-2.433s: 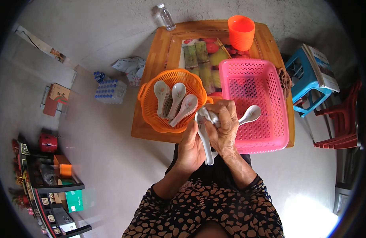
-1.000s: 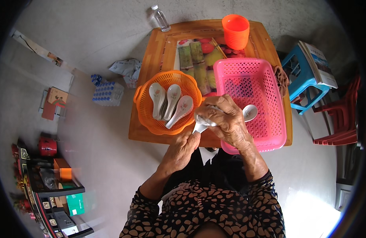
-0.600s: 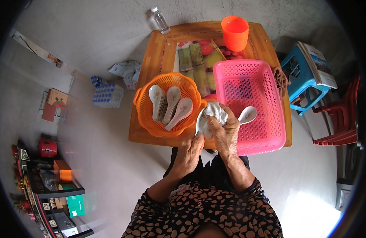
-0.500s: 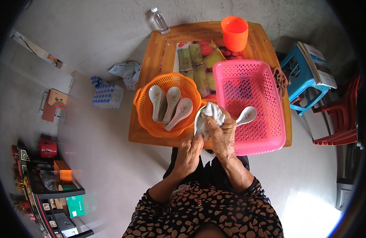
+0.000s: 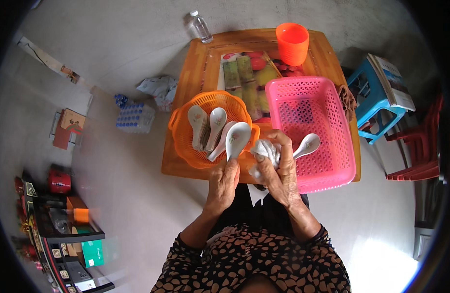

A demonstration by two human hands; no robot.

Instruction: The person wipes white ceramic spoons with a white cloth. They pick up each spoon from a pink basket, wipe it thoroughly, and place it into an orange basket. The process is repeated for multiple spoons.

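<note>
My left hand [image 5: 223,184] grips the handle of a white soup spoon [image 5: 238,137] with a floral print, its bowl up and tilted over the near right rim of the orange basket [image 5: 177,141]. Inside that basket stand stacks of like spoons [image 5: 217,120], leaning side by side. A crumpled white cloth [image 5: 267,152] is bunched in my right hand [image 5: 282,176], just right of the held spoon and apart from it. Another soup spoon [image 5: 309,143] lies in the pink basket [image 5: 349,161], its handle end hidden near my right fingers.
The wooden table [image 5: 200,58] bears a stack of orange cups [image 5: 292,46] at its far right. A brown cloth [image 5: 347,102] hangs by the pink basket. To the right stands a blue stool [image 5: 371,115]; a clear bottle [image 5: 202,28] is at the far left edge.
The cloth has come off the spoon. My left hand has moved left with the spoon toward the orange basket, while my right hand has drawn slightly right with the cloth.
</note>
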